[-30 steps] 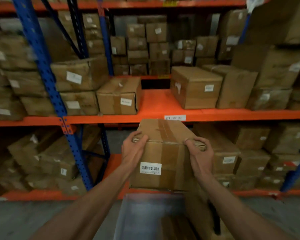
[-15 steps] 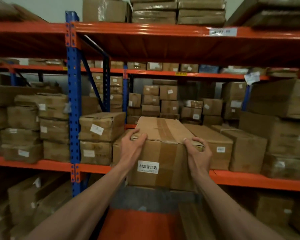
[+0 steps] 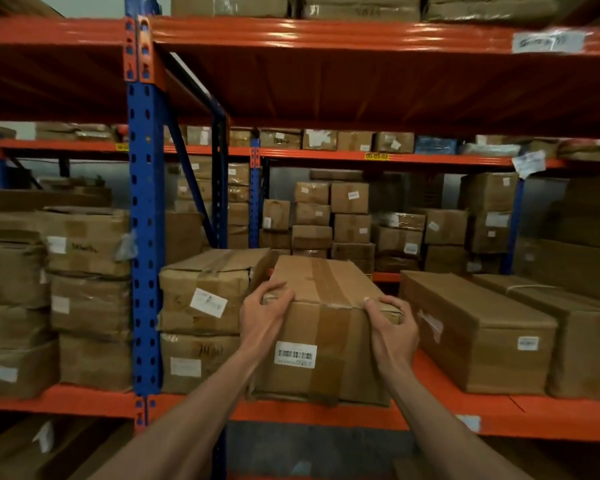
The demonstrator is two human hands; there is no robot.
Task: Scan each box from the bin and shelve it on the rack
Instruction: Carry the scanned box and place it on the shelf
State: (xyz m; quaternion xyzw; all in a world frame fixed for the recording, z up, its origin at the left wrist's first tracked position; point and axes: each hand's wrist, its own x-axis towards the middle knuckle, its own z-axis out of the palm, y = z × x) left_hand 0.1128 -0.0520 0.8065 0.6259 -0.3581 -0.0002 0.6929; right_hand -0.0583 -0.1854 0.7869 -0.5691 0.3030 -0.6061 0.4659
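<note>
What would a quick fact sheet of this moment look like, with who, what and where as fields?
place: warehouse rack with orange shelves and blue uprights
held item: taped cardboard box with a barcode label facing the camera
left hand: grips the box's upper left corner
right hand: grips its upper right corner
box position: at the shelf's front edge, between a stack of boxes and a long box

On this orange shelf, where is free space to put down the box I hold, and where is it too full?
The held box sits in the gap between the stacked boxes at left and the long box at right. Bare shelf shows beside the right hand. The left side is tight, and so is the bay past the blue post.
</note>
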